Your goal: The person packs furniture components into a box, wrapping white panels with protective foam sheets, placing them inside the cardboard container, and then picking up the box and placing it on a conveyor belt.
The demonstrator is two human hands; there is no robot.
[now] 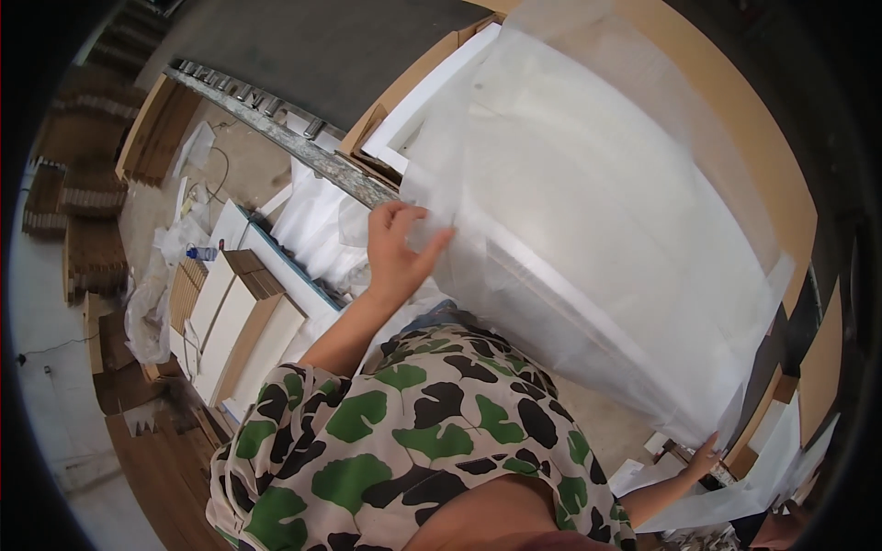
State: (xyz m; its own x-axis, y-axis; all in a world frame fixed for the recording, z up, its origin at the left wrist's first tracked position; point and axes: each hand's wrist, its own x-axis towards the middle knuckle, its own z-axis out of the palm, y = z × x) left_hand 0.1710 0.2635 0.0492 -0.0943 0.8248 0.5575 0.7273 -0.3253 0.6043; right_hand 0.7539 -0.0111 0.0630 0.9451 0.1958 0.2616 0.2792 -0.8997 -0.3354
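A thin, translucent white foam sheet point(588, 165) lies over a large flat panel with a pale raised edge, resting in an open cardboard carton point(776, 174). My left hand point(397, 253) is at the sheet's near left edge. Its fingers are curled a little and its thumb stands apart, with a gap between them. At the sheet's near right corner is my right hand point(706, 456), small in view, with its fingers closed on the sheet's edge. White foam padding point(432, 87) lines the carton's far left side.
A metal roller conveyor rail point(266, 115) runs along the left of the carton. Further left lie wrapped white panels point(225, 321), crumpled plastic film point(156, 312) and stacks of flat cardboard point(92, 211). More cardboard point(820, 358) stands at the right. A person's arm point(785, 528) shows at the lower right.
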